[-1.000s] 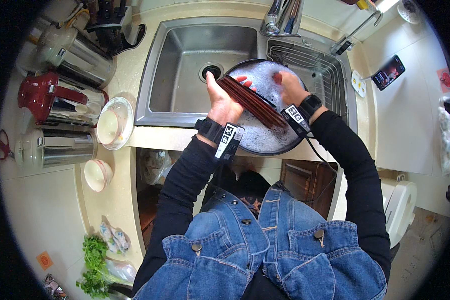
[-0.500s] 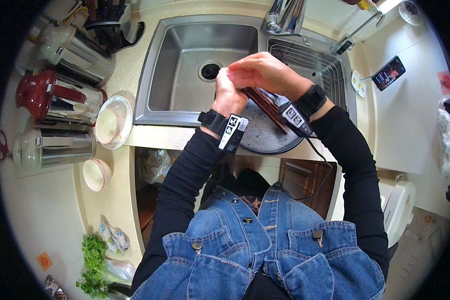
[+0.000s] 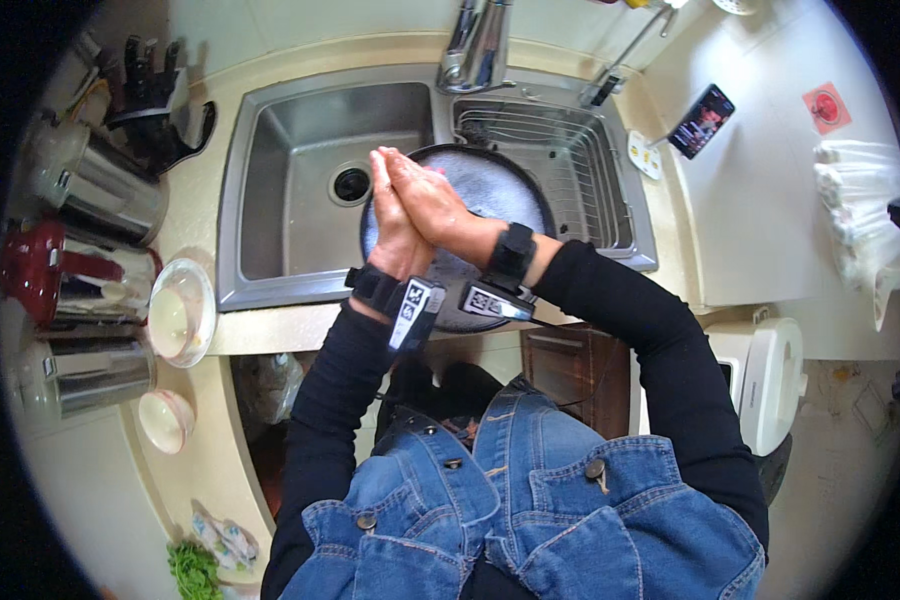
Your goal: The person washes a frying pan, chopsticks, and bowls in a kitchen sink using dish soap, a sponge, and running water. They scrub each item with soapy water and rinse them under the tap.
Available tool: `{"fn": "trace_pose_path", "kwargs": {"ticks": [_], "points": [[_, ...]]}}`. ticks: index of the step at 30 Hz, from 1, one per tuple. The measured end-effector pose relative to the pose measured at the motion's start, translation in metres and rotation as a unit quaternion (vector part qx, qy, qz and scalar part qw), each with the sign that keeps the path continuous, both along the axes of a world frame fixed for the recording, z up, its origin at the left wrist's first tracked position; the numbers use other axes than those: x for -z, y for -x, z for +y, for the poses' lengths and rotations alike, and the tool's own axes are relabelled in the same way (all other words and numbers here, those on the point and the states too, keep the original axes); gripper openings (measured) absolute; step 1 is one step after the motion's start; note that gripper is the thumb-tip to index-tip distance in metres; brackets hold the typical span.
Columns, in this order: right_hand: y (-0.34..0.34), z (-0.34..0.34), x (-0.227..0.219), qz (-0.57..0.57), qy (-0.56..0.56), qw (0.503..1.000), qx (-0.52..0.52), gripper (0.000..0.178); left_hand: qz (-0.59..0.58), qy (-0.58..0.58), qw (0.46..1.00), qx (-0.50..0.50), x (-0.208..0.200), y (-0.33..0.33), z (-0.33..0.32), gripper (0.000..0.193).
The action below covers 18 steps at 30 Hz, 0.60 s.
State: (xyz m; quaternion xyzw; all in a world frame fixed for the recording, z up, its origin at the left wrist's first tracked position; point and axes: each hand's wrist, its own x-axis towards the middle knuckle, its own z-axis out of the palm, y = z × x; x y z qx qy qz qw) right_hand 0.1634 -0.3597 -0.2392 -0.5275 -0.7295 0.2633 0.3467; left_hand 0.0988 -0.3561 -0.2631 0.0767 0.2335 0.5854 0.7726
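My left hand (image 3: 395, 228) and my right hand (image 3: 438, 205) are pressed flat together, palm to palm, fingers pointing away from me. They hover over a dark round pan (image 3: 510, 190) that rests across the sink's front rim. The bundle of dark red chopsticks seen earlier is hidden between my palms. Both wrists wear black bands with tags. The steel sink basin (image 3: 290, 170) lies just to the left of my hands.
A wire rack (image 3: 580, 150) fills the right basin, below the tap (image 3: 475, 45). Left counter: metal pots (image 3: 95, 190), a red kettle (image 3: 50, 275), a knife block (image 3: 155, 95), two bowls (image 3: 177, 312). A phone (image 3: 700, 120) lies on the right counter.
My hands closed over the chopstick bundle and turned upright, palms now pressed together. The chopsticks, visible across the pan before, are out of sight.
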Motion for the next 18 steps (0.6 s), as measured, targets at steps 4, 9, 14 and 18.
{"fn": "trace_pose_path", "kwargs": {"ticks": [4, 9, 14, 18], "points": [[0.000, 0.004, -0.009, 0.012, 0.072, 0.996, 0.042, 0.066, -0.017, -0.035, 0.999, 0.024, -0.009, -0.003, -0.007, 0.049], [0.009, 0.003, -0.018, -0.017, 0.068, 0.993, 0.094, 0.060, 0.073, 0.053, 0.996, -0.028, -0.015, -0.002, 0.006, 0.056], [-0.001, 0.000, -0.027, 0.130, 0.236, 0.962, 0.035, 0.075, 0.091, 0.022, 0.995, -0.020, 0.001, -0.008, 0.013, 0.056], [0.005, -0.006, -0.022, 0.044, 0.088, 0.992, 0.084, 0.064, 0.091, -0.030, 0.994, 0.060, 0.008, 0.004, 0.009, 0.084]]}}
